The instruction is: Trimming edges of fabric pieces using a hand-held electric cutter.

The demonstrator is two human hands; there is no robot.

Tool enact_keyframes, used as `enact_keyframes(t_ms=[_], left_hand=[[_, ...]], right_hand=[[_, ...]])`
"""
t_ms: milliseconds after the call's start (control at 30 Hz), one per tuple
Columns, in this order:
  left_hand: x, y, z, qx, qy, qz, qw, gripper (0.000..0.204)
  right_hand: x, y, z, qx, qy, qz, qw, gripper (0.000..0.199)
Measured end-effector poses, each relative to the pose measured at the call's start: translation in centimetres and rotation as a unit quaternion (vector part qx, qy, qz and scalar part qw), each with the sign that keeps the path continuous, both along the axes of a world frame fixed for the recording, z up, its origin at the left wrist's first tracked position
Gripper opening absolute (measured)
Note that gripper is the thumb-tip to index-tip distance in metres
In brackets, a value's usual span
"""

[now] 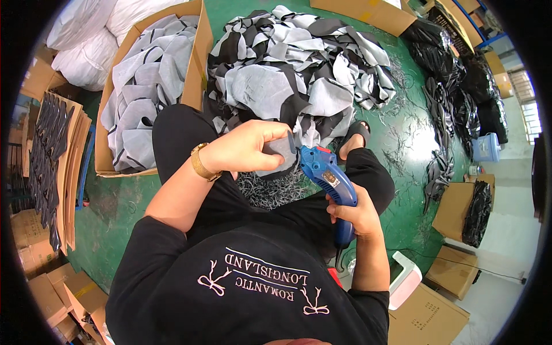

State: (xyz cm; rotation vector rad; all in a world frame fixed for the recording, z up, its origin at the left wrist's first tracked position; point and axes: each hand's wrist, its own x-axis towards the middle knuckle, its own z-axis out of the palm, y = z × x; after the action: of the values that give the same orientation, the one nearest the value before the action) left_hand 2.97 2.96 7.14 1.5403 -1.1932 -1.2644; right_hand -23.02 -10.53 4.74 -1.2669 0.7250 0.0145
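My right hand is wrapped round the handle of blue electric scissors, whose head points up and left. A dark cord leaves the handle's lower end. My left hand, with a gold watch on its wrist, grips a grey fabric piece with a dark edge. The fabric's right edge meets the head of the scissors; the blade itself is too small to make out. Below the two hands, thin cut strips lie heaped between my legs. Just beyond rises a large pile of grey and black fabric pieces.
Left of the pile stands a cardboard box of similar fabric. White sacks sit behind it. Black plastic bags line the right side, near a light blue bucket. Cut strips litter the green floor. A white stool-like object stands at lower right.
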Motion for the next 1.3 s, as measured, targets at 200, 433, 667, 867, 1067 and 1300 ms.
enact_keyframes(t_ms=[200,433,667,867,1067,1300], left_hand=[[-1.0,-0.1,-0.2,0.014,0.087,0.021,0.996,0.041],[-2.5,-0.1,-5.2,-0.035,0.518,0.116,0.847,0.041],[-2.6,0.0,-6.0,-0.071,0.454,0.053,0.887,0.028],[0.5,0.2,-7.3,0.078,-0.052,-0.184,0.978,0.032],[-3.4,-2.2,-6.3,0.018,0.111,-0.081,0.99,0.034],[-5.6,-1.9,-7.6,0.094,0.65,0.132,0.742,0.042]], right_hand=[[1.8,-0.7,-0.6,-0.041,-0.09,-0.113,0.989,0.039],[3.5,-4.1,-2.8,-0.182,-0.077,-0.172,0.965,0.051],[4.0,-4.1,-5.1,-0.02,-0.118,-0.184,0.976,0.044],[3.0,-4.8,-2.4,0.0,-0.143,-0.159,0.977,0.045],[5.2,-2.9,-1.3,-0.073,-0.095,-0.06,0.991,0.043],[5.8,-3.4,-3.0,-0.078,-0.073,-0.074,0.992,0.043]])
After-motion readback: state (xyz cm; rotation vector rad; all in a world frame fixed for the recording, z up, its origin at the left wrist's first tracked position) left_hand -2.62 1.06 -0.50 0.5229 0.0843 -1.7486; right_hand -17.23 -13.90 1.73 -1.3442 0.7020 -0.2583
